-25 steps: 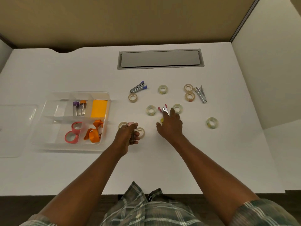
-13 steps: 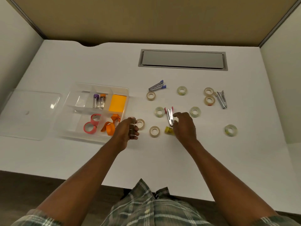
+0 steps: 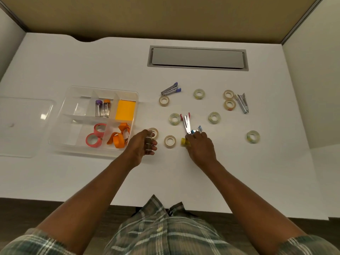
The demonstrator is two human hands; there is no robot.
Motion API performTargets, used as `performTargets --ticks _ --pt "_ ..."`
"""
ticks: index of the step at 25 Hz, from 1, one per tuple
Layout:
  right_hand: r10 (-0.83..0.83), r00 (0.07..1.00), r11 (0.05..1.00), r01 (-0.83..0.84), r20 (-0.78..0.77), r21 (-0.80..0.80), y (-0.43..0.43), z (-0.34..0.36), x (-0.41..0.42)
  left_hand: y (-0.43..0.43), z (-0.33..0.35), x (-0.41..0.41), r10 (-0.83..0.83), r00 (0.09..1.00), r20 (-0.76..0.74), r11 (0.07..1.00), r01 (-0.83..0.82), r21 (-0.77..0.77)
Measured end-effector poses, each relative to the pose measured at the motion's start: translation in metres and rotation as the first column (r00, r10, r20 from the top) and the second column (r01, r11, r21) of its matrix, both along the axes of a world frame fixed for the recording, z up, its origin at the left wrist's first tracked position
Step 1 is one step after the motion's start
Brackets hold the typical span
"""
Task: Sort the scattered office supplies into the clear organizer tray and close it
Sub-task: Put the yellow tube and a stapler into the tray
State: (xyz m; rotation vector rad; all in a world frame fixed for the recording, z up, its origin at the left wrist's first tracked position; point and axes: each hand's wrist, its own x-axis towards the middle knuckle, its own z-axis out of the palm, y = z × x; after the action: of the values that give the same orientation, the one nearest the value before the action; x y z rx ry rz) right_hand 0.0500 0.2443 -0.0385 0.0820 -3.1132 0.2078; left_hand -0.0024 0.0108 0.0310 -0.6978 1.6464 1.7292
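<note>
Head cam: right hand (image 3: 200, 146) pinches a light, stiff, slippery-looking blue-tipped stapler (image 3: 197, 130) mid-frame, best gripped across its sides; left hand (image 3: 142, 146) curls round clear tape rolls.

My white surface (image 3: 73, 181) fills most of what I see. A grey recessed cover plate (image 3: 197, 58) sits at twelve o'clock. A tan partition (image 3: 147, 15) rises behind it. My plaid shirt (image 3: 161, 230) shows at six o'clock.

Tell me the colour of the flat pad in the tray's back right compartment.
Orange: the pad shows best in the head view.
</note>
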Motion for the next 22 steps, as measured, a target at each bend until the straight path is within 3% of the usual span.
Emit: performTargets --ticks 2,4,5,6,7,8,9,10,13,17,22 --pt "0.010 0.997 1.000 -0.008 -0.073 0.027 -0.004 -0.004 -0.001 -0.002 0.005 -0.001 -0.022 1.000 -0.008 1.000 0.022 0.012" --pt "-0.113 0.994 0.972 0.110 -0.005 -0.207 -0.008 0.003 -0.006 -0.007 0.010 -0.004 -0.022 0.999 -0.030 0.999 0.023 0.028" --pt "-0.203 0.975 0.890 0.224 0.096 -0.398 -0.016 0.012 -0.010 -0.011 0.014 -0.007 -0.006 0.999 -0.046 0.999 0.008 0.045" --pt "-0.272 0.932 0.707 0.362 0.239 -0.607 -0.028 0.024 -0.015 -0.017 0.018 -0.011 0.018 0.998 -0.063 0.997 -0.014 0.074" --pt "-0.278 0.859 0.419 0.511 0.429 -0.751 -0.043 0.038 -0.021 -0.023 0.022 -0.015 0.041 0.996 -0.078 0.994 -0.033 0.101" --pt "-0.208 0.787 0.122 0.611 0.581 -0.782 -0.059 0.052 -0.028 -0.030 0.026 -0.020 0.060 0.994 -0.088 0.991 -0.049 0.121" --pt "-0.116 0.740 -0.081 0.658 0.663 -0.748 -0.075 0.063 -0.034 -0.039 0.030 -0.025 0.079 0.993 -0.092 0.989 -0.067 0.131" --pt "-0.043 0.718 -0.177 0.679 0.695 -0.713 -0.090 0.070 -0.041 -0.047 0.032 -0.031 0.097 0.991 -0.089 0.988 -0.085 0.131" --pt "0.042 0.724 -0.170 0.685 0.689 -0.709 -0.143 0.088 -0.069 -0.077 0.037 -0.050 0.157 0.984 -0.080 0.984 -0.149 0.094" --pt "0.068 0.739 -0.017 0.673 0.670 -0.740 -0.218 0.104 -0.116 -0.108 0.046 -0.080 0.234 0.966 -0.105 0.970 -0.240 -0.040" --pt "0.050 0.741 0.138 0.659 0.670 -0.739 -0.277 0.115 -0.163 -0.136 0.054 -0.121 0.278 0.956 -0.097 0.956 -0.285 -0.066"
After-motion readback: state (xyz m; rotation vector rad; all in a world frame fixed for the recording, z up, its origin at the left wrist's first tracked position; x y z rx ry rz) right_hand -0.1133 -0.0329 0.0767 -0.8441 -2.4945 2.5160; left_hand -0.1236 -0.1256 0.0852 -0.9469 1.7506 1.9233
